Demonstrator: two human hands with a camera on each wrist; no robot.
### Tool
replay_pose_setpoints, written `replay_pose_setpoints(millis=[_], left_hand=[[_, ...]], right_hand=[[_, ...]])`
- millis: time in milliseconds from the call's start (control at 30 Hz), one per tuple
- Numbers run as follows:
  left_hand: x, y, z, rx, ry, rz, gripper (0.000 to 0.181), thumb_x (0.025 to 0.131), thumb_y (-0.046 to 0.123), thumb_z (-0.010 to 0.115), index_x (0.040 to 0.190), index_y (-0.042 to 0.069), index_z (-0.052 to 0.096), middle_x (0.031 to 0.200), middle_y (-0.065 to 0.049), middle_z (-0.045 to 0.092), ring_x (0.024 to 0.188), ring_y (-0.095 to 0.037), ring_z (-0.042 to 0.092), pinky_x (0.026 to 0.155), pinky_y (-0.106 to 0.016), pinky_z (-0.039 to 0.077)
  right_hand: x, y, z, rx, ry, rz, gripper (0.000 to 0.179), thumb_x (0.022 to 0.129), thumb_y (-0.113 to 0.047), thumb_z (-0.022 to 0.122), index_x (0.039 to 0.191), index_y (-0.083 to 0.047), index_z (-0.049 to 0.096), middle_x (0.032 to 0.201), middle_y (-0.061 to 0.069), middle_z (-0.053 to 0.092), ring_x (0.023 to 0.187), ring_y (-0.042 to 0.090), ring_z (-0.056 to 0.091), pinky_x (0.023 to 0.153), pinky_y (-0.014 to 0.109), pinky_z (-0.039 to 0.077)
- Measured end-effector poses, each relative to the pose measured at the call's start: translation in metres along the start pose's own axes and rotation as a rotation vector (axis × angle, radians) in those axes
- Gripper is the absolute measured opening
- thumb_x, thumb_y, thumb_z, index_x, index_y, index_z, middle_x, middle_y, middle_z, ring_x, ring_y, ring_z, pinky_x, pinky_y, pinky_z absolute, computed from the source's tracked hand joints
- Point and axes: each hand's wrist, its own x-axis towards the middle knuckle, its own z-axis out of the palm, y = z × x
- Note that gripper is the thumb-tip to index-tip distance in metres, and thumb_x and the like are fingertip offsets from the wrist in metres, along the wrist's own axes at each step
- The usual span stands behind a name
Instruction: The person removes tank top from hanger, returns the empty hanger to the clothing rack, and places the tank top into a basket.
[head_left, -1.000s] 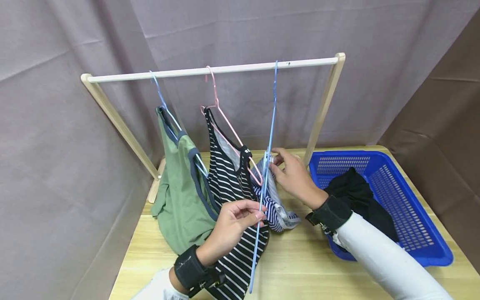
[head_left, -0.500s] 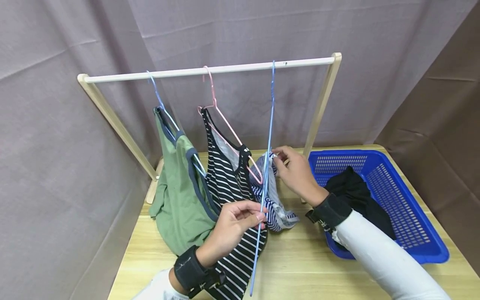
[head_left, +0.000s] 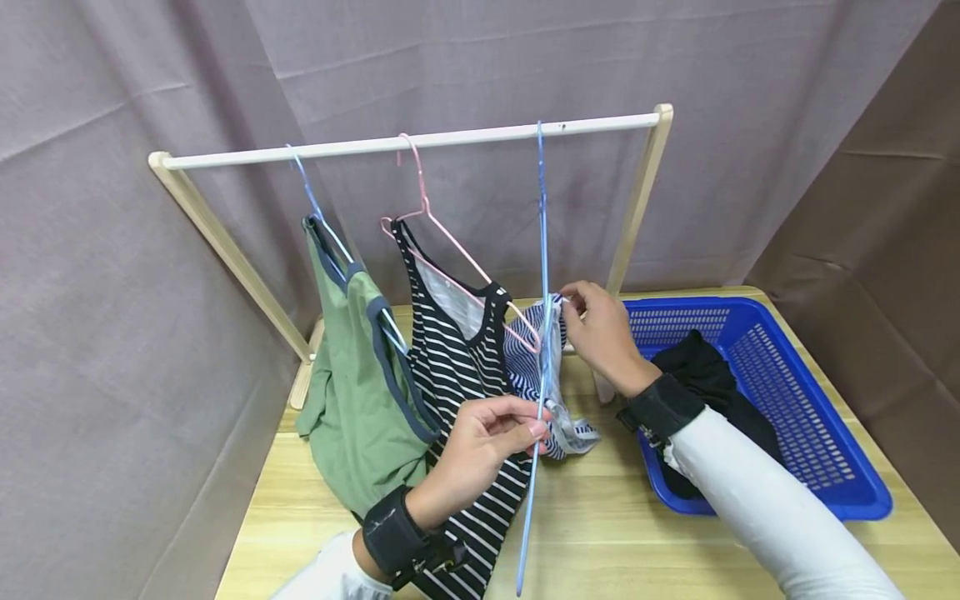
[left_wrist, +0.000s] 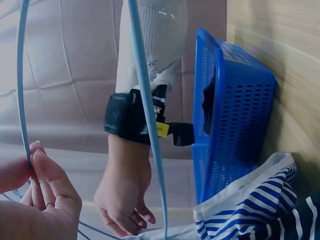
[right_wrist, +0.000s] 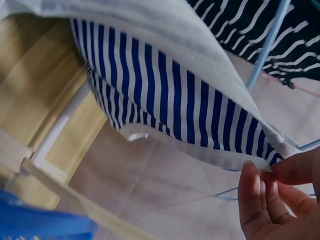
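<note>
A light-blue wire hanger (head_left: pixel 543 250) hangs from the rack's rail, turned nearly edge-on in the head view. My left hand (head_left: pixel 491 437) pinches its lower wire between thumb and fingers. Behind the hanger, my right hand (head_left: pixel 600 333) pinches the edge of a blue-and-white striped garment (head_left: pixel 525 346). In the right wrist view the striped garment (right_wrist: pixel 165 90) droops from those fingertips (right_wrist: pixel 248 175), close to the hanger's wire. Its lower part lies bunched near the table, and whether a strap is around the hanger's far end cannot be seen clearly.
A green tank top (head_left: pixel 360 392) and a black-and-white striped tank top (head_left: pixel 465 358) hang to the left, the latter on a pink hanger (head_left: pixel 450 242). On the right stands a blue basket (head_left: pixel 832 450) holding black cloth (head_left: pixel 712 392). The white rail (head_left: pixel 465 136) spans wooden posts.
The right hand has moved slightly up and right, raising the striped garment's edge. The left hand and the hanger's lower end have shifted a little right.
</note>
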Motion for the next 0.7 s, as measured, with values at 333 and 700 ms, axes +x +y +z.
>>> replay_pose_setpoints(millis=[333, 700], left_hand=[[0.012, 0.008, 0.016, -0.005, -0.012, -0.036, 0.025, 0.098, -0.004, 0.063, 0.117, -0.02, 0.066, 0.122, -0.043, 0.068, 0.079, -0.001, 0.07, 0.075, -0.018, 0.061], [0.019, 0.003, 0.026, -0.019, -0.016, -0.064, 0.024, 0.097, -0.006, 0.064, 0.114, -0.023, 0.063, 0.122, -0.044, 0.068, 0.076, -0.001, 0.071, 0.072, -0.017, 0.06]], right_hand=[[0.003, 0.019, -0.005, -0.11, 0.027, 0.059, 0.022, 0.101, -0.005, 0.056, 0.114, 0.006, 0.071, 0.099, 0.024, 0.071, 0.093, 0.043, 0.067, 0.083, 0.059, 0.053], [0.004, 0.037, -0.014, -0.184, 0.02, 0.128, 0.024, 0.098, -0.003, 0.054, 0.113, 0.007, 0.07, 0.111, 0.032, 0.071, 0.108, 0.054, 0.068, 0.095, 0.068, 0.052]])
